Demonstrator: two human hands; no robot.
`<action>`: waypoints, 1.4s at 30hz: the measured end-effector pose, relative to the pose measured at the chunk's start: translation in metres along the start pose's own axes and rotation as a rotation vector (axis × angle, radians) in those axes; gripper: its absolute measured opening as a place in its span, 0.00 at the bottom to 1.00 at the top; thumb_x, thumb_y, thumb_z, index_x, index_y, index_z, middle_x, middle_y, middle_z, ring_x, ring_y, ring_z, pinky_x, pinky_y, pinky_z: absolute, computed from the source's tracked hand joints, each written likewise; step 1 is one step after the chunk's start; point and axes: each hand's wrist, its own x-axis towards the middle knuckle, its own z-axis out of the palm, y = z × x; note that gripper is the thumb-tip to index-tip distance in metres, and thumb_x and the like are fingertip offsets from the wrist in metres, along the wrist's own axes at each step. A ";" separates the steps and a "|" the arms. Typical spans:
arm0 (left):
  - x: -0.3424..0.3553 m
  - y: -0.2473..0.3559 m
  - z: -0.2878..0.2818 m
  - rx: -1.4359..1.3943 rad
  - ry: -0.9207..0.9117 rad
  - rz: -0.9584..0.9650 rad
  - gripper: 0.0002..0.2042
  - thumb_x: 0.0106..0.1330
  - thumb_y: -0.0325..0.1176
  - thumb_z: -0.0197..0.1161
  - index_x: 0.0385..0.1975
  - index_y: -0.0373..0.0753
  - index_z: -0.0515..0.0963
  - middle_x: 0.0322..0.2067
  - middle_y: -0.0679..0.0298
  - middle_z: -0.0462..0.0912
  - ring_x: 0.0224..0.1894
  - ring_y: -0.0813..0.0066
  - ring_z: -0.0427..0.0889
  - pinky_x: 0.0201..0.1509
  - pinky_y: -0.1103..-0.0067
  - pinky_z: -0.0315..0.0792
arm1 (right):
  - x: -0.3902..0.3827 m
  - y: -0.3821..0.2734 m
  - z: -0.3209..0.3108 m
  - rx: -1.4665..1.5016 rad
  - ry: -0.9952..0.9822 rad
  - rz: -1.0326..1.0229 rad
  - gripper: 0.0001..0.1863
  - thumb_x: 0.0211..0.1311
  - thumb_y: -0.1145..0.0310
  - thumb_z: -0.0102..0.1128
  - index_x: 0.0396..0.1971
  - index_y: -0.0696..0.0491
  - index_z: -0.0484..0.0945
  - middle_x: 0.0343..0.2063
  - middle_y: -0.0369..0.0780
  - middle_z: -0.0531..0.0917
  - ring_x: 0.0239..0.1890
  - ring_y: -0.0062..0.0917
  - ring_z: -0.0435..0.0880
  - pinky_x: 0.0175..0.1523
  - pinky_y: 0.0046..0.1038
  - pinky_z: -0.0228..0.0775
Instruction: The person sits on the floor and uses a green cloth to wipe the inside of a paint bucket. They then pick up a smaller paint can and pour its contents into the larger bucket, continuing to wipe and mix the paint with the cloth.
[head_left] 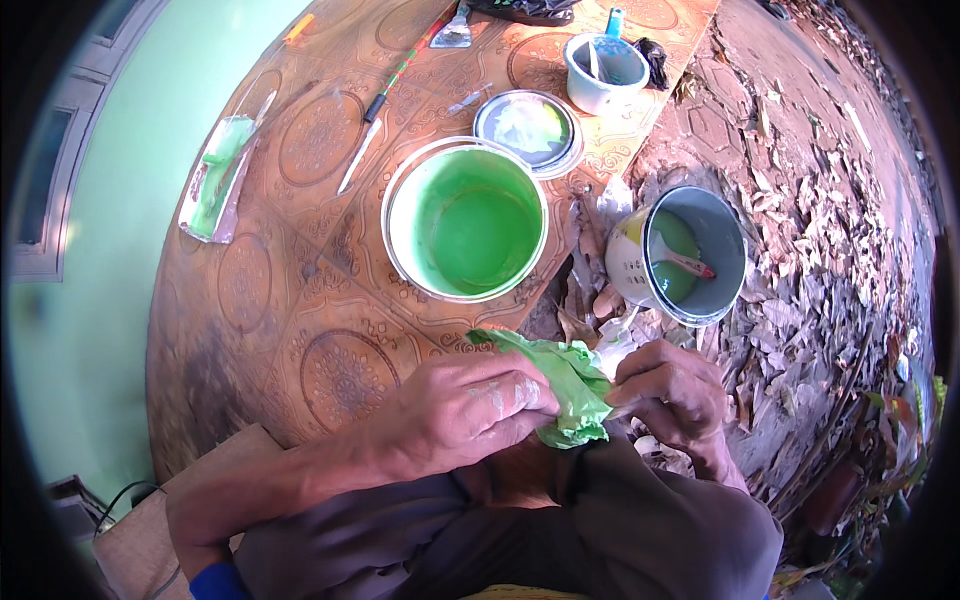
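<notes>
A crumpled green sheet (575,385), like thin paper or plastic, is held up between my two hands above my lap. My left hand (480,400) is closed on its left side, with pale smears on the fingers. At the opposite edge, my right hand (672,395) pinches the sheet between thumb and curled fingers. Just beyond the hands stands a white bucket (395,225) with green paint (485,230) inside. Right of it, a grey-lined pail (722,245) holds green paint and a brush (685,262).
A paint-smeared lid (527,128) lies behind the bucket, near a pot with a blue handle (605,75). On the patterned tiles (320,240) are a roller tray (215,185), a long striped-handled tool (395,85) and a scraper (453,32). Dry leaves (800,300) cover the ground at right; a green wall (125,230) rises left.
</notes>
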 end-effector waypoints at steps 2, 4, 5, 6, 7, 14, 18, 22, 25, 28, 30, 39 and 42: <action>0.005 0.002 -0.003 0.003 -0.025 -0.006 0.11 0.52 0.19 0.70 0.36 0.35 0.81 0.34 0.60 0.83 0.35 0.66 0.85 0.37 0.75 0.79 | -0.003 0.003 0.001 -0.002 0.031 -0.003 0.06 0.54 0.73 0.69 0.30 0.55 0.81 0.27 0.41 0.82 0.26 0.27 0.83 0.30 0.26 0.73; 0.007 0.004 -0.004 -0.002 -0.037 -0.018 0.11 0.53 0.18 0.69 0.36 0.35 0.81 0.34 0.60 0.83 0.35 0.66 0.85 0.37 0.75 0.79 | -0.006 0.005 0.001 -0.005 0.043 -0.003 0.07 0.53 0.73 0.70 0.31 0.56 0.81 0.28 0.41 0.82 0.27 0.26 0.83 0.31 0.25 0.73; 0.009 0.004 -0.004 -0.008 -0.039 -0.025 0.11 0.53 0.18 0.69 0.36 0.34 0.81 0.34 0.60 0.83 0.35 0.67 0.85 0.37 0.75 0.79 | -0.008 0.004 0.000 -0.013 0.062 0.066 0.07 0.55 0.71 0.69 0.32 0.56 0.80 0.29 0.41 0.81 0.28 0.26 0.83 0.32 0.26 0.73; 0.010 0.003 -0.005 -0.014 -0.040 -0.031 0.11 0.53 0.18 0.69 0.36 0.34 0.81 0.34 0.60 0.83 0.35 0.67 0.85 0.37 0.75 0.79 | -0.012 0.003 -0.001 -0.022 0.080 0.134 0.08 0.57 0.70 0.68 0.33 0.56 0.80 0.29 0.41 0.81 0.30 0.26 0.83 0.33 0.27 0.73; 0.010 0.002 -0.004 -0.018 -0.035 -0.027 0.11 0.53 0.17 0.69 0.36 0.34 0.81 0.34 0.59 0.83 0.35 0.67 0.85 0.36 0.75 0.79 | -0.017 0.001 -0.001 -0.030 0.100 0.202 0.09 0.59 0.69 0.68 0.35 0.56 0.79 0.30 0.41 0.80 0.31 0.26 0.82 0.33 0.27 0.74; 0.018 -0.001 -0.005 -0.039 -0.064 -0.025 0.10 0.55 0.17 0.68 0.37 0.32 0.81 0.34 0.57 0.82 0.34 0.67 0.85 0.35 0.76 0.78 | -0.109 0.048 -0.003 0.404 0.644 0.978 0.24 0.71 0.45 0.51 0.35 0.56 0.72 0.29 0.37 0.77 0.27 0.20 0.77 0.34 0.27 0.73; 0.022 0.001 -0.005 -0.111 -0.089 -0.141 0.09 0.56 0.18 0.68 0.37 0.32 0.81 0.34 0.58 0.82 0.35 0.69 0.85 0.36 0.77 0.78 | -0.119 0.087 -0.013 0.382 0.944 1.059 0.29 0.69 0.42 0.52 0.49 0.56 0.65 0.40 0.40 0.76 0.32 0.21 0.78 0.34 0.28 0.75; 0.041 0.007 -0.006 -0.058 -0.124 -0.067 0.08 0.57 0.19 0.67 0.37 0.32 0.81 0.34 0.59 0.82 0.35 0.71 0.84 0.37 0.78 0.78 | -0.099 0.104 -0.031 0.298 0.969 1.071 0.41 0.61 0.40 0.60 0.57 0.60 0.60 0.49 0.47 0.72 0.42 0.29 0.78 0.39 0.32 0.77; 0.051 0.012 -0.004 -0.062 -0.141 -0.079 0.08 0.58 0.19 0.67 0.37 0.32 0.81 0.35 0.59 0.83 0.35 0.72 0.84 0.38 0.78 0.78 | -0.092 0.122 -0.041 0.354 0.942 1.082 0.40 0.57 0.47 0.67 0.57 0.61 0.60 0.49 0.48 0.72 0.47 0.33 0.78 0.42 0.38 0.78; 0.058 0.016 -0.003 -0.057 -0.139 -0.074 0.08 0.58 0.19 0.66 0.37 0.33 0.81 0.35 0.59 0.83 0.35 0.72 0.84 0.38 0.78 0.78 | -0.090 0.125 -0.046 0.403 0.964 1.040 0.33 0.56 0.58 0.68 0.52 0.60 0.61 0.45 0.48 0.74 0.46 0.33 0.79 0.43 0.40 0.79; 0.062 0.017 -0.003 -0.062 -0.144 -0.116 0.08 0.58 0.19 0.66 0.37 0.33 0.81 0.35 0.59 0.83 0.35 0.72 0.84 0.38 0.78 0.78 | -0.086 0.122 -0.047 0.381 0.984 0.987 0.28 0.55 0.62 0.66 0.49 0.59 0.63 0.42 0.47 0.75 0.45 0.32 0.79 0.43 0.39 0.80; 0.073 0.011 0.004 -0.096 -0.094 -0.057 0.07 0.58 0.19 0.66 0.37 0.32 0.81 0.35 0.59 0.84 0.37 0.71 0.84 0.40 0.78 0.77 | -0.128 0.147 -0.071 0.297 1.030 0.715 0.20 0.54 0.70 0.60 0.44 0.61 0.67 0.37 0.40 0.73 0.38 0.21 0.72 0.45 0.27 0.69; 0.072 0.008 0.005 -0.085 -0.081 -0.046 0.08 0.58 0.19 0.67 0.37 0.33 0.81 0.36 0.58 0.84 0.38 0.71 0.84 0.41 0.77 0.78 | -0.130 0.140 -0.081 0.244 0.946 0.741 0.21 0.56 0.68 0.62 0.45 0.61 0.67 0.37 0.40 0.73 0.37 0.20 0.72 0.46 0.29 0.69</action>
